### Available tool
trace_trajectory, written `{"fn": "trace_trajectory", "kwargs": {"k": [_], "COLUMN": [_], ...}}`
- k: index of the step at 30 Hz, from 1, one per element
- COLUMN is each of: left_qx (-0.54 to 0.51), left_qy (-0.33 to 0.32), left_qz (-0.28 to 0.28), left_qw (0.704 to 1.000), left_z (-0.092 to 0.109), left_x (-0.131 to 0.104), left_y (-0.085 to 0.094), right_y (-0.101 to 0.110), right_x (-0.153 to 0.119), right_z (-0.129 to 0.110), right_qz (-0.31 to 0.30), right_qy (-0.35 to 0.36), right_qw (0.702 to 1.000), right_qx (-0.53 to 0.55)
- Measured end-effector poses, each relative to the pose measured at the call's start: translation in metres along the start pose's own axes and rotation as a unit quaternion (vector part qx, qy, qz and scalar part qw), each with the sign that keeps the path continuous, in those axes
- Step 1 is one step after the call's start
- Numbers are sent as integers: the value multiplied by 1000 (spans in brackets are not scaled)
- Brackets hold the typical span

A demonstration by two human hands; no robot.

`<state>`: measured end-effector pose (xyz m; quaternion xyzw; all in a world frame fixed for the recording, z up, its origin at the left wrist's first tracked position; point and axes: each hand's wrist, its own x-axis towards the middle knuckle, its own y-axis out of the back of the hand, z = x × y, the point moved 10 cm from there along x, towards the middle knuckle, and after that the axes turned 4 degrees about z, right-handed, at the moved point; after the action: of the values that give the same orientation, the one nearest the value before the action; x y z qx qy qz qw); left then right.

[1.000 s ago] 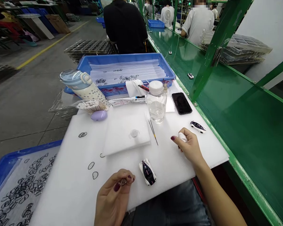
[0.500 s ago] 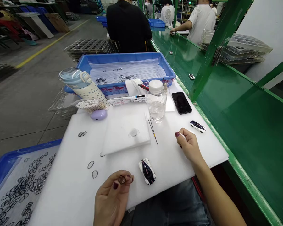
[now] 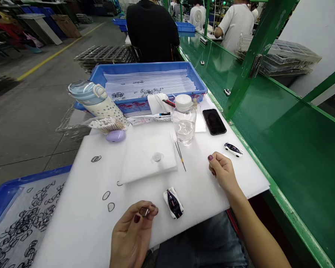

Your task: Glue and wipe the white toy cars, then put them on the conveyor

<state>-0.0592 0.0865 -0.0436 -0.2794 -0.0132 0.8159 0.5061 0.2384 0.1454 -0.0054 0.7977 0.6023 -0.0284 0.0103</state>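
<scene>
My left hand (image 3: 132, 232) is raised over the near edge of the white foam-topped table (image 3: 72, 208), its fingertips pinching a small black ring (image 3: 144, 212). Just right of it a white toy car (image 3: 173, 203) with a dark top sits on the foam. Further right, my right hand (image 3: 222, 169) rests with curled fingers, thumb pressed against them; whatever it may hold is hidden. A second toy car (image 3: 233, 149) stands beyond that hand. Several loose black rings, one of them a rounded ring (image 3: 111, 207), lie left of centre. A thin dark tweezers-like tool (image 3: 180, 156) lies near the foam pad (image 3: 145, 165).
Behind the pad stand a clear jar (image 3: 183, 123), a phone (image 3: 214, 121), a tilted bottle (image 3: 97, 98), cotton swabs (image 3: 106, 124) and a purple case (image 3: 115, 136). A blue tray (image 3: 195, 78) lies beyond. Another tray (image 3: 5, 186) holds rings at left. A green conveyor (image 3: 290, 130) runs right.
The ring in my left fingertips has turned slightly and now shows a shinier face. My right hand has barely moved. Far off, a co-worker's arm has drawn back from the conveyor.
</scene>
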Motion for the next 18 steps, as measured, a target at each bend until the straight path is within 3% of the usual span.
{"fn": "trace_trajectory", "kwargs": {"k": [18], "left_qx": [-2], "left_qy": [9], "left_qz": [9], "left_qw": [1000], "left_z": [0], "left_x": [-2], "left_y": [-1], "right_y": [0], "right_x": [0], "right_z": [-2], "right_qz": [2], "right_qy": [10], "right_qw": [1000], "right_qx": [1]}}
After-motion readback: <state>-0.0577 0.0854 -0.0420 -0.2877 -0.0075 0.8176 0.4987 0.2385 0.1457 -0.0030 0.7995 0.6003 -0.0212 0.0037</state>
